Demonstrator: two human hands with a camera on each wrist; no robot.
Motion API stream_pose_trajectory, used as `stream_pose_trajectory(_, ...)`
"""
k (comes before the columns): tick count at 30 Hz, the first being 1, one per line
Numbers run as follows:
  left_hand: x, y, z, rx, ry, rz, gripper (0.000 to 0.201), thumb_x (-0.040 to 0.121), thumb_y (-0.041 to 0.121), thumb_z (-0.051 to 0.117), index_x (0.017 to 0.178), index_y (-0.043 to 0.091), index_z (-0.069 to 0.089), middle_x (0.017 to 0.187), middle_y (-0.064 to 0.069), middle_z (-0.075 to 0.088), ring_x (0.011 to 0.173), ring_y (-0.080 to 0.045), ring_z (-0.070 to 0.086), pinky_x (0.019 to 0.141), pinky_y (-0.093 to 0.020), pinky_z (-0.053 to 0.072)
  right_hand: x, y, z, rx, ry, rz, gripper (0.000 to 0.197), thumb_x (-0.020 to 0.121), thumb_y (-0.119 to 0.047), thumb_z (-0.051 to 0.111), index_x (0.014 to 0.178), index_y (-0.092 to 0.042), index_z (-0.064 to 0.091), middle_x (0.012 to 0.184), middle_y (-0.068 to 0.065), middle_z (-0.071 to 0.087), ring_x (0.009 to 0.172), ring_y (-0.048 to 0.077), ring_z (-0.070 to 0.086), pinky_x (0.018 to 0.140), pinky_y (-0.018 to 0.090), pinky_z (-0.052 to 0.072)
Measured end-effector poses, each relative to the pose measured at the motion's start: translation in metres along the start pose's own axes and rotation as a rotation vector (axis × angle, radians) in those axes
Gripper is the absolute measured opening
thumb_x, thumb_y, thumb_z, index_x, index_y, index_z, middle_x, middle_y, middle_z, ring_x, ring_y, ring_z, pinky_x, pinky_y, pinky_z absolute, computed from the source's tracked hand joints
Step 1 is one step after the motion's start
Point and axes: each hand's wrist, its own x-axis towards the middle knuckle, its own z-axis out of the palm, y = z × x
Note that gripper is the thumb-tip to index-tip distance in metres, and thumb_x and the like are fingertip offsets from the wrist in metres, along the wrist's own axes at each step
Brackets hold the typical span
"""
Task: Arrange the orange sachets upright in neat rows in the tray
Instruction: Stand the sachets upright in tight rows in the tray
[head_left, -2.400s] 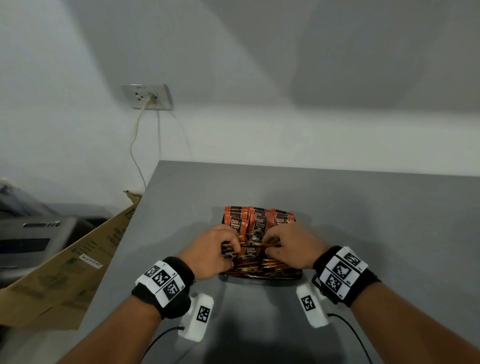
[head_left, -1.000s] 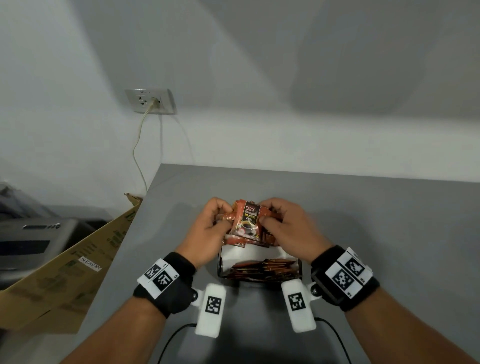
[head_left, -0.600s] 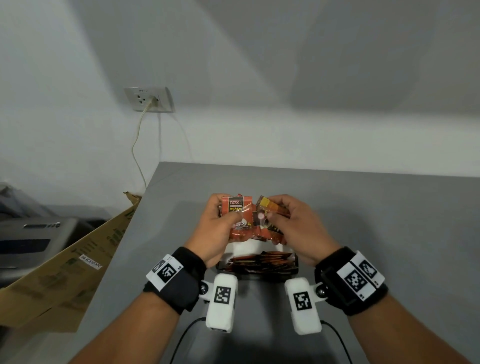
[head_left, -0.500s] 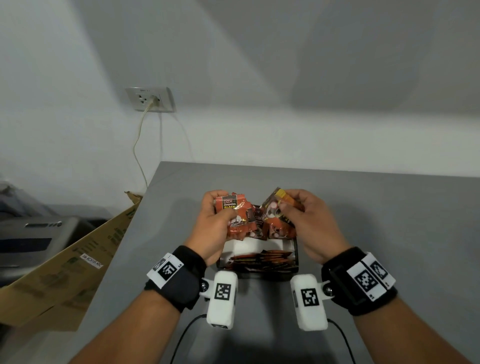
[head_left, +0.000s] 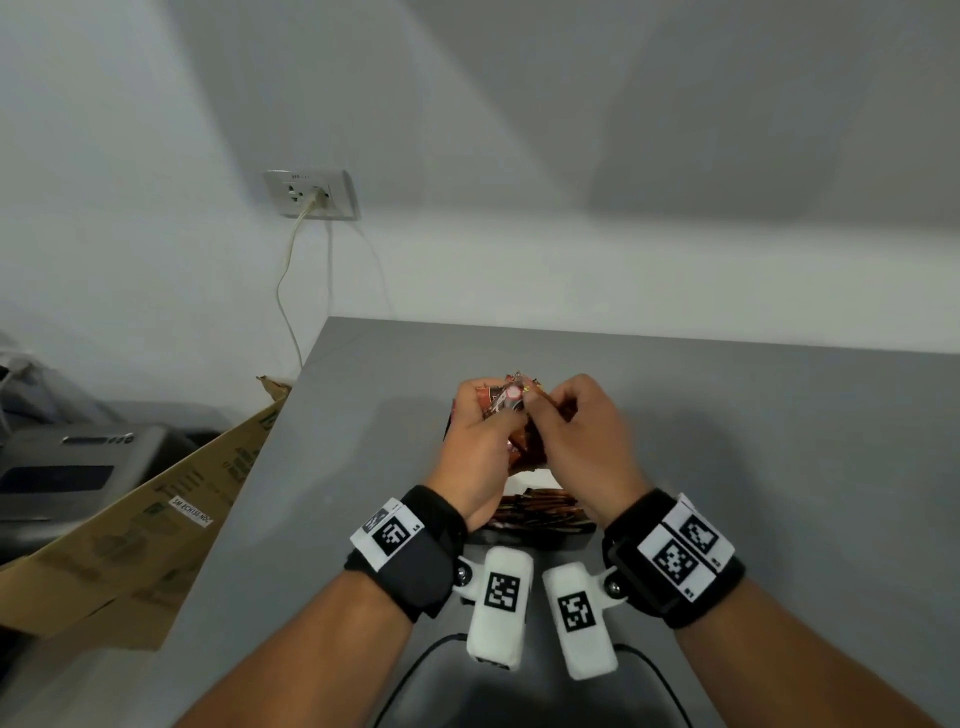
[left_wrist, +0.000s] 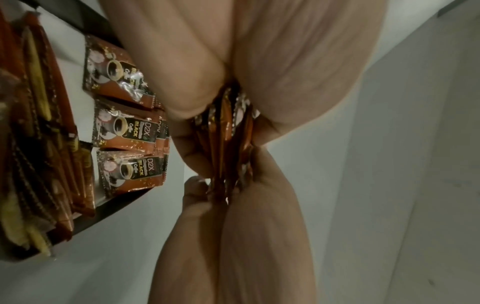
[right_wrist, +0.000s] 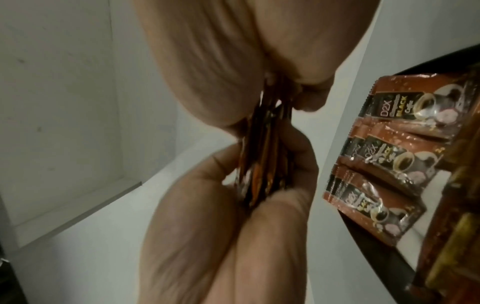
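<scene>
Both hands hold one bundle of orange sachets (head_left: 511, 402) above the far half of the tray (head_left: 535, 540). My left hand (head_left: 480, 431) grips the bundle from the left, fingers curled round it. My right hand (head_left: 576, 431) pinches it from the right. The left wrist view shows the bundle (left_wrist: 226, 131) edge-on between fingers of both hands; so does the right wrist view (right_wrist: 262, 156). Upright sachets (left_wrist: 127, 131) stand in a row at the tray's far end. A stack of flat sachets (head_left: 537, 512) lies at the near end. White tray floor (head_left: 524, 480) shows between them.
The tray sits on a grey table (head_left: 727, 467) against a white wall. A wall socket (head_left: 311, 195) with a cable (head_left: 285, 291) is at the back left. A cardboard box (head_left: 130, 530) and a grey machine (head_left: 67, 467) stand beyond the table's left edge.
Both hands lifted a bundle of sachets out of the tray, briefly fanned it apart, and have now pressed it back together, edge-on, over the tray's far half.
</scene>
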Motion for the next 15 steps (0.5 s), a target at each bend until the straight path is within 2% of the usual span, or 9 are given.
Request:
stream_pose_trajectory(2,0.001,0.004,-0.006,0.002,-0.051,-0.042,0.028,0.096,-0.002,0.049,0.118,0.015,0.045,0.117,-0.025,0.061,0.096,-0.034,0.065,0.068,-0.044,0.058,-0.003,-0.001,-0.012,-0.009,-0.100,-0.062,0.026,0.089,-0.043,0.068,0.103,-0.024,0.058,0.111,-0.003,0.060,0.103,0.014,0.061,0.084,0.032,0.055)
stream_pose_trajectory(4,0.001,0.011,-0.013,0.006,-0.083,-0.093,0.034,0.094,-0.007,0.046,0.119,0.017,0.043,0.112,-0.024,0.060,0.091,-0.031,0.066,0.067,-0.043,0.056,-0.005,-0.006,-0.031,-0.162,-0.319,-0.226,0.071,0.075,-0.046,0.080,0.136,-0.032,0.046,0.146,-0.009,0.036,0.137,0.009,0.035,0.108,0.026,0.038)
stream_pose_trajectory(5,0.001,0.013,-0.015,-0.005,-0.103,-0.113,0.038,0.093,-0.010,0.045,0.120,0.017,0.042,0.110,-0.021,0.059,0.089,-0.029,0.066,0.067,-0.041,0.056,-0.005,-0.008,-0.037,-0.290,-0.457,-0.304,0.096,0.066,-0.047,0.085,0.147,-0.033,0.035,0.155,-0.013,0.022,0.146,0.007,0.019,0.114,0.026,0.027)
stream_pose_trajectory(6,0.001,0.015,-0.015,-0.007,-0.136,-0.125,0.042,0.092,-0.013,0.045,0.123,0.016,0.041,0.111,-0.020,0.058,0.088,-0.028,0.066,0.066,-0.039,0.056,-0.006,-0.013,-0.040,-0.433,-0.559,-0.378,0.112,0.061,-0.047,0.088,0.153,-0.032,0.026,0.159,-0.014,0.014,0.147,0.006,0.010,0.117,0.026,0.020)
stream_pose_trajectory(7,0.000,0.016,-0.014,-0.003,-0.173,-0.136,0.047,0.091,-0.016,0.044,0.127,0.015,0.040,0.111,-0.020,0.057,0.086,-0.027,0.066,0.064,-0.037,0.056,-0.006,-0.014,-0.040,-0.545,-0.603,-0.444,0.118,0.059,-0.048,0.088,0.155,-0.029,0.022,0.160,-0.012,0.014,0.148,0.007,0.009,0.119,0.028,0.019)
stream_pose_trajectory(8,-0.002,0.017,-0.012,0.001,-0.211,-0.147,0.053,0.090,-0.018,0.043,0.131,0.014,0.038,0.111,-0.020,0.057,0.083,-0.025,0.066,0.062,-0.034,0.056,-0.005,-0.014,-0.037,-0.622,-0.602,-0.491,0.117,0.061,-0.047,0.088,0.155,-0.026,0.022,0.158,-0.007,0.021,0.146,0.011,0.015,0.121,0.032,0.022)
stream_pose_trajectory(10,-0.003,0.015,-0.011,-0.019,-0.245,-0.145,0.065,0.088,-0.020,0.050,0.138,0.018,0.034,0.113,-0.018,0.058,0.083,-0.023,0.066,0.061,-0.029,0.056,-0.004,-0.012,-0.033,-0.657,-0.549,-0.527,0.101,0.069,-0.039,0.083,0.152,-0.022,0.028,0.147,-0.005,0.039,0.134,0.014,0.032,0.114,0.037,0.035)
stream_pose_trajectory(13,0.000,0.009,-0.018,-0.140,-0.198,-0.139,0.083,0.071,-0.003,0.078,0.141,0.012,0.037,0.113,-0.018,0.065,0.094,-0.027,0.069,0.076,-0.037,0.057,-0.004,-0.012,-0.034,-0.511,-0.471,-0.520,0.085,0.073,-0.032,0.079,0.144,-0.023,0.035,0.135,-0.007,0.046,0.122,0.011,0.041,0.106,0.036,0.043)
stream_pose_trajectory(15,-0.006,0.006,-0.017,-0.253,-0.257,-0.192,0.075,0.067,0.008,0.083,0.134,0.000,0.050,0.115,-0.020,0.064,0.101,-0.032,0.067,0.089,-0.043,0.054,-0.007,-0.016,-0.035,-0.418,-0.479,-0.513,0.085,0.071,-0.035,0.080,0.143,-0.028,0.036,0.133,-0.011,0.046,0.121,0.007,0.043,0.106,0.029,0.041)
